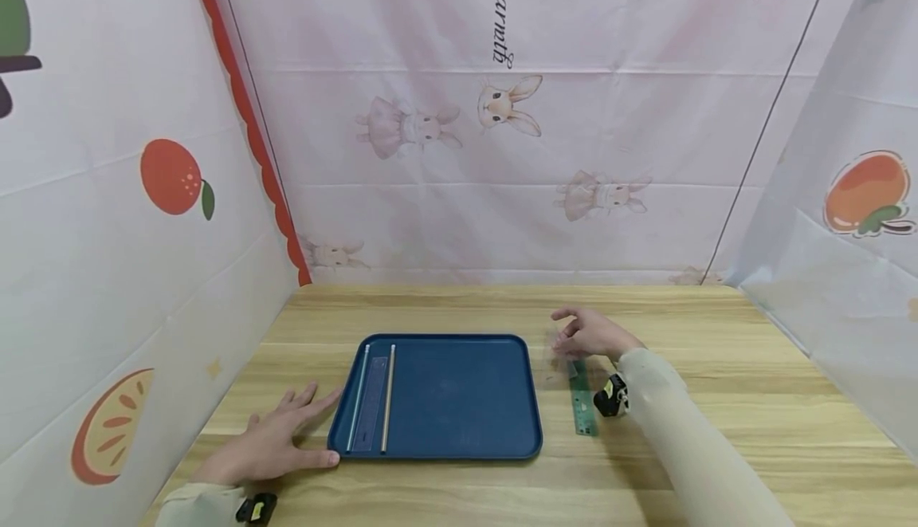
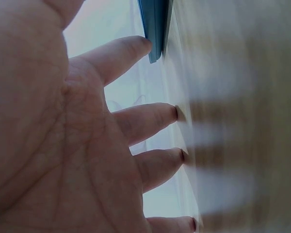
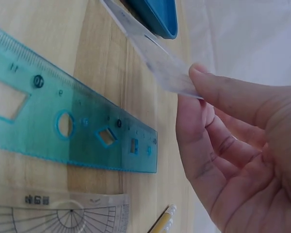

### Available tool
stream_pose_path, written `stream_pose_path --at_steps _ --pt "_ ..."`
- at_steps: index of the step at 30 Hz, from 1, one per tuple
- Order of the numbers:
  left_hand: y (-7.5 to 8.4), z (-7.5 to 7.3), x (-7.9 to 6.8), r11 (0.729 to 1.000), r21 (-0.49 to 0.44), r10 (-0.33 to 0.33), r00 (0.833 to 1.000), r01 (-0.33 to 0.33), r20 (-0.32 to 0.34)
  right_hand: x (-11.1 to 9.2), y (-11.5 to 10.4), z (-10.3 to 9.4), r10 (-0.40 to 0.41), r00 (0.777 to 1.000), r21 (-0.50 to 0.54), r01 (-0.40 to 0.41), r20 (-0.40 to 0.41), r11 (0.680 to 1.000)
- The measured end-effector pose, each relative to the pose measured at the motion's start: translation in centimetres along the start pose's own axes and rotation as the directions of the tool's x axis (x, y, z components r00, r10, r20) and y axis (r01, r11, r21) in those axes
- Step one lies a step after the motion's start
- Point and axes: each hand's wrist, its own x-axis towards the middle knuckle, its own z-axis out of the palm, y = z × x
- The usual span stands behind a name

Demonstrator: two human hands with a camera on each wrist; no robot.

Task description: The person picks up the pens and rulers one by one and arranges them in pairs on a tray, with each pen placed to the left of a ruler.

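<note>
My left hand (image 1: 276,435) rests at the left side of a blue tray (image 1: 466,399), fingers spread. Its thumb and index fingertip are at the rim, and in the left wrist view one fingertip meets the tray's edge (image 2: 155,34). To the right of the tray, my right hand (image 1: 591,334) pinches a thin, clear plastic piece (image 3: 155,56) with dark markings by one corner, between thumb and index finger. It is tilted above the table, its full outline unclear. A green see-through ruler (image 1: 582,403) lies just below that hand.
In the tray's left part lie a pale pencil (image 1: 358,399), a clear ruler (image 1: 370,406) and a gold pencil (image 1: 389,399), side by side. The right wrist view also has a clear protractor (image 3: 68,213) and a yellow pencil (image 3: 163,221) beside the green ruler. Printed cloth walls (image 1: 459,232) surround the table.
</note>
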Motion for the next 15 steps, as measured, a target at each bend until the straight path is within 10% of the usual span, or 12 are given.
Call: stream_pose_path --at_steps 15 --pt "-0.02 0.07 0.01 1.000 0.001 -0.004 1.000 0.004 -0.005 -0.33 -0.04 -0.55 -0.023 1.000 0.002 0.023 -0.017 1.000"
